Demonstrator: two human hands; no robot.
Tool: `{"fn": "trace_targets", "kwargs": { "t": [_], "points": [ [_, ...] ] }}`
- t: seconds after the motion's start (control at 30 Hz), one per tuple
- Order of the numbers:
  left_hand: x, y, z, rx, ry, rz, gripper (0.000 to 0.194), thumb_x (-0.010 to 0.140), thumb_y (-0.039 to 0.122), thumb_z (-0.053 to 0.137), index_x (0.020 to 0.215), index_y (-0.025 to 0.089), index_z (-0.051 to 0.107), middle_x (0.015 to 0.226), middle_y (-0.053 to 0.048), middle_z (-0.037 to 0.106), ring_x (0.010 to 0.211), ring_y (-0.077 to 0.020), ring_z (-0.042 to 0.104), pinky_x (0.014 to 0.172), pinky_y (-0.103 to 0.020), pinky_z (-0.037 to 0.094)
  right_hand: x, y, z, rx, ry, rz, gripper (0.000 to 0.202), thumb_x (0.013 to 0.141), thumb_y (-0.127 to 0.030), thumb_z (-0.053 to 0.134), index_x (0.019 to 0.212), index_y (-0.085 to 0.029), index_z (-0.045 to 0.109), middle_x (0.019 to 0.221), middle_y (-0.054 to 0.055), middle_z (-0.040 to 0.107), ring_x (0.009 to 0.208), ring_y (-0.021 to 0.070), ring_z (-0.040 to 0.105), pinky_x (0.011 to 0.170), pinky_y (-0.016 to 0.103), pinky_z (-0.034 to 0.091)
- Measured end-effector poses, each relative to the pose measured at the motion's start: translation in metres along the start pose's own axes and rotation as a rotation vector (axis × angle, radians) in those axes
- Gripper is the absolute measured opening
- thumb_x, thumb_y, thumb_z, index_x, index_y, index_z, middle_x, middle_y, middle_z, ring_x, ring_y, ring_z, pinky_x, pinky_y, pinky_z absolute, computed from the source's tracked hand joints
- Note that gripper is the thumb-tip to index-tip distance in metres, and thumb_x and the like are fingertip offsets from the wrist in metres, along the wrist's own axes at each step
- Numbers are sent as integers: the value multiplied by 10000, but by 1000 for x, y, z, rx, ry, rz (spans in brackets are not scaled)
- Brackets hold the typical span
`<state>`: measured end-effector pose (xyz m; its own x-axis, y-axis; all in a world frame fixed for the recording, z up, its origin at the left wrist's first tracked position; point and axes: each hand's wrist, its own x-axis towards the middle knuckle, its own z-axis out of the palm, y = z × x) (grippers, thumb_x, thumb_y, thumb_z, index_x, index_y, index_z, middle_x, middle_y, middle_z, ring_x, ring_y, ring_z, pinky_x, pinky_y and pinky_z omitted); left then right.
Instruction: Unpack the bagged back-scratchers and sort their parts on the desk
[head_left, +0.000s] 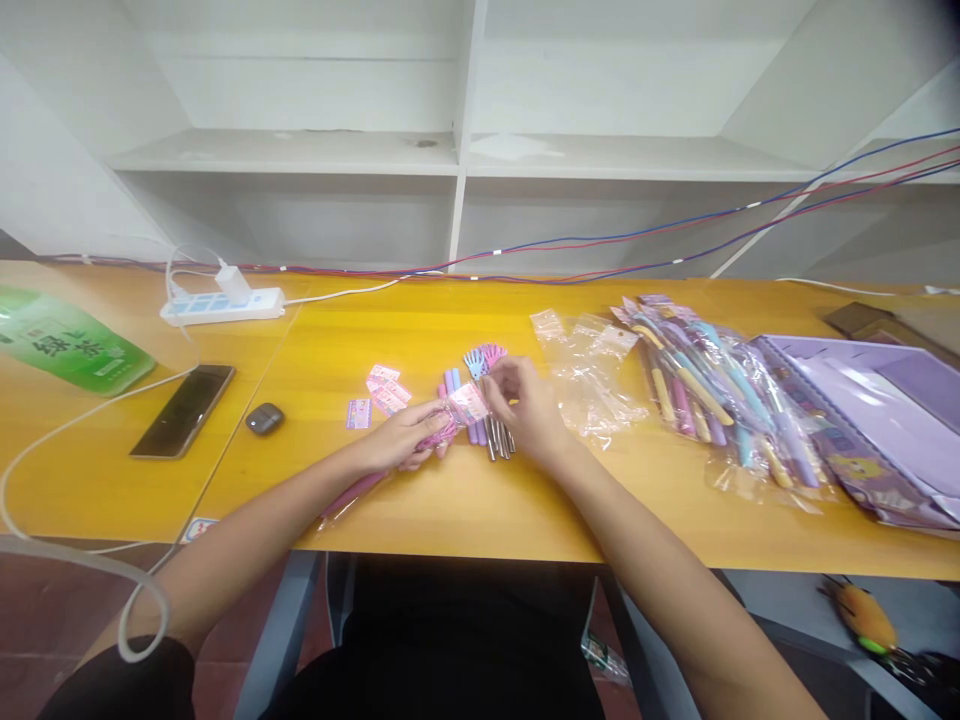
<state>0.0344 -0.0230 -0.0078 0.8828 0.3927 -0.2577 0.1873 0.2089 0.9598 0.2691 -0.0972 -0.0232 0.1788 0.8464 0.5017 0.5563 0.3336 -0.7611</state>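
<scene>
Through the head camera I see my left hand [416, 435] closed around a clear bag [448, 412], a pink hand-shaped head inside it and a pink handle [364, 490] running down past the wrist toward the surface's near edge. A printed card [469, 403] shows at the bag's upper end. My right hand [529, 405] is just beside it, fingers bent inward; I cannot tell whether the fingertips grip anything.

Behind and between the hands, hand-shaped heads in blue [474, 362] and pink [493, 355], metal rods [492, 440] and purple and blue handles lie bunched on the surface [480, 520]. To the left I have pink cards [388, 392] partly overlapping, then a small black case [265, 418], a phone [184, 412] and a tilted green bottle [82, 345], with a white power strip [223, 305] farther back.

To the right, clear bags [589, 385] lie flat, next to a heap of bagged rods with coloured handles [716, 390]; a purple folder [862, 400] sits beyond. White shelves [292, 150] stand behind everything.
</scene>
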Motion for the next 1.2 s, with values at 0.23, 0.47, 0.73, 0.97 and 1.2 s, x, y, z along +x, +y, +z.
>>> {"fn": "trace_targets", "kwargs": {
  "t": [0.23, 0.47, 0.73, 0.97, 1.2],
  "points": [
    [-1, 7, 0, -1, 27, 17, 378, 1070, 548, 523, 1061, 177, 596, 772, 2, 604, 374, -23, 304, 355, -197, 185, 2, 5, -15, 67, -79, 29, 189, 1061, -420, 578, 1164, -262, 567, 971, 39, 714, 665, 166, 687, 651, 343, 586],
    [-1, 2, -2, -8, 6, 17, 343, 1090, 517, 504, 1150, 202, 626, 776, 4, 592, 405, -35, 304, 372, -205, 198, 7, -5, -24, -102, -167, -153, 206, 1089, -238, 461, 1072, -251, 666, 996, 53, 703, 860, 200, 678, 818, 377, 556],
    [-1, 0, -2, 21, 12, 26, 379, 1081, 548, 515, 1192, 207, 638, 785, -7, 605, 415, -40, 299, 384, -216, 188, 7, -14, -16, -14, -265, -68, 144, 1032, -366, 655, 1109, -249, 690, 1163, 74, 676, 1099, 238, 647, 997, 429, 519],
    [-3, 4, 0, 32, 18, 23, 376, 1083, 532, 512, 1204, 195, 629, 769, 1, 592, 421, -43, 303, 389, -206, 189, 9, -1, -13, 84, -277, 7, 187, 1046, -385, 610, 964, -232, 681, 1092, 67, 667, 1055, 224, 632, 959, 397, 511],
    [-3, 4, -1, 1, 21, -3, 416, 1086, 509, 510, 1393, 234, 568, 774, 3, 598, 414, -48, 270, 396, -208, 180, 17, 7, -20, 211, -45, 160, 321, 1026, -535, 601, 906, -237, 598, 927, 34, 620, 870, 194, 615, 807, 348, 548]
  ]
}}
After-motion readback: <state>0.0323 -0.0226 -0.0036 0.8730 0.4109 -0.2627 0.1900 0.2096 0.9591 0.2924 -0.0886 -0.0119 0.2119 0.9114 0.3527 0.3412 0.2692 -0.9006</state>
